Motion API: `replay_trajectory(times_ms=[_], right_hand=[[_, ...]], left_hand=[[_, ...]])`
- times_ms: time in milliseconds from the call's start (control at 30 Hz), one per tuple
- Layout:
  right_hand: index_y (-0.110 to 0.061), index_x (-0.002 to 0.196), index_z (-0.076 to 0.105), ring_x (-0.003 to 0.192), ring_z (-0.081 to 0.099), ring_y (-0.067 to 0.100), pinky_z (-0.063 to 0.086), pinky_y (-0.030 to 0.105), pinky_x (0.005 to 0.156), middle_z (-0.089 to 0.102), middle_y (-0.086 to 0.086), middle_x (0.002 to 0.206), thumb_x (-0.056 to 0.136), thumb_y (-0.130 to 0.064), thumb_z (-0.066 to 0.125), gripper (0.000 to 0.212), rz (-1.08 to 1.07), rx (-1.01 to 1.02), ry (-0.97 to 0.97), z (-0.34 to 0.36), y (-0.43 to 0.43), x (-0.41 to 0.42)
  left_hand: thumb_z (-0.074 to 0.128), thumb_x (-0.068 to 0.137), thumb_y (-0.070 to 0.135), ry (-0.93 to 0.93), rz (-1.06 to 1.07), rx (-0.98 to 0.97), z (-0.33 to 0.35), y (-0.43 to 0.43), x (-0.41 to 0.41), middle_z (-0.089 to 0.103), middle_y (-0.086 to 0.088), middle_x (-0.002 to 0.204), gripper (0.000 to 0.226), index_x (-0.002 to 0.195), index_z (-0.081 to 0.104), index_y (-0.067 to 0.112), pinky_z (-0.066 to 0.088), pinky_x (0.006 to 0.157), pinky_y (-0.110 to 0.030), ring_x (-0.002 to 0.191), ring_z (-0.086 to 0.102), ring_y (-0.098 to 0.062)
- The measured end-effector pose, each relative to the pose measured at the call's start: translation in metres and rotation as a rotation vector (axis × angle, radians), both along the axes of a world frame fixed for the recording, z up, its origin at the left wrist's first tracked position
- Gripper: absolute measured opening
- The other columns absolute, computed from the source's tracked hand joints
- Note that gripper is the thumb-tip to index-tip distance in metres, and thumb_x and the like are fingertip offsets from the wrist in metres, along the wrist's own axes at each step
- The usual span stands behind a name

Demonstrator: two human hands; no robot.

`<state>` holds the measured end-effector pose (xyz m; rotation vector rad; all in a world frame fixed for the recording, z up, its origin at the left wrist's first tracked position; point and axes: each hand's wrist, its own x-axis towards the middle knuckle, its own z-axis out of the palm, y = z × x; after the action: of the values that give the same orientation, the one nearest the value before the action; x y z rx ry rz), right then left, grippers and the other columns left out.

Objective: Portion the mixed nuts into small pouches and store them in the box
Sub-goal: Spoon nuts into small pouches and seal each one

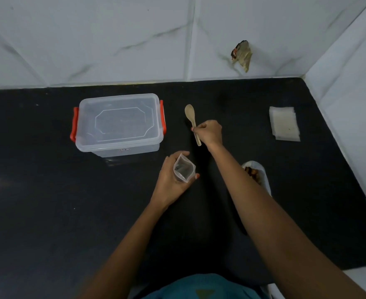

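My left hand [170, 177] grips a small clear pouch [183, 170] with its mouth held open toward me; something dark shows inside it. My right hand [209, 133] pinches the handle of a wooden spoon [190, 115], its empty bowl pointing away, over the black counter. A clear plastic box [117, 124] with its lid on and red side clips stands to the left of the spoon. The bag of mixed nuts [258, 172] lies to the right, partly hidden under my right forearm.
A stack of flat empty pouches [284, 123] lies at the right of the black counter [48, 190]. White marble-look walls [134, 39] close the back and right sides; a torn scrap [242, 55] hangs on the back wall.
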<state>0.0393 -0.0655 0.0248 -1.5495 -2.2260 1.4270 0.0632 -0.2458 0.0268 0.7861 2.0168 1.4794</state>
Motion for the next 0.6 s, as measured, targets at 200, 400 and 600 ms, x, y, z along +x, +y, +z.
replay_trajectory(times_ms=[200,400,600], right_hand=[[-0.012,0.077,0.064,0.080,0.059,0.013,0.051,0.027,0.072,0.061,0.000,0.080,0.081,-0.020,0.069,0.011,0.009,-0.107,0.083,0.022,-0.008,0.046],[-0.011,0.092,0.067,0.074,0.055,0.004,0.041,0.016,0.056,0.061,-0.004,0.082,0.082,-0.020,0.068,0.013,-0.006,-0.126,0.103,0.052,-0.016,0.107],[-0.016,0.091,0.067,0.079,0.057,0.004,0.043,0.019,0.066,0.063,-0.006,0.083,0.083,-0.021,0.066,0.010,-0.154,-0.070,0.168,0.066,-0.017,0.184]], left_hand=[[0.076,0.073,0.011,-0.044,-0.009,0.014,0.011,-0.002,0.017,0.052,0.012,0.106,0.047,0.111,0.049,0.021,0.046,0.083,-0.008,0.098,0.053,0.013],[0.074,0.075,0.012,-0.065,-0.058,0.001,0.013,-0.007,0.044,0.055,0.008,0.110,0.048,0.116,0.051,0.015,0.047,0.086,-0.012,0.102,0.055,0.003],[0.074,0.075,0.015,-0.059,-0.143,-0.052,0.007,-0.001,0.069,0.055,0.003,0.117,0.045,0.113,0.052,0.023,0.047,0.091,-0.022,0.109,0.055,-0.006]])
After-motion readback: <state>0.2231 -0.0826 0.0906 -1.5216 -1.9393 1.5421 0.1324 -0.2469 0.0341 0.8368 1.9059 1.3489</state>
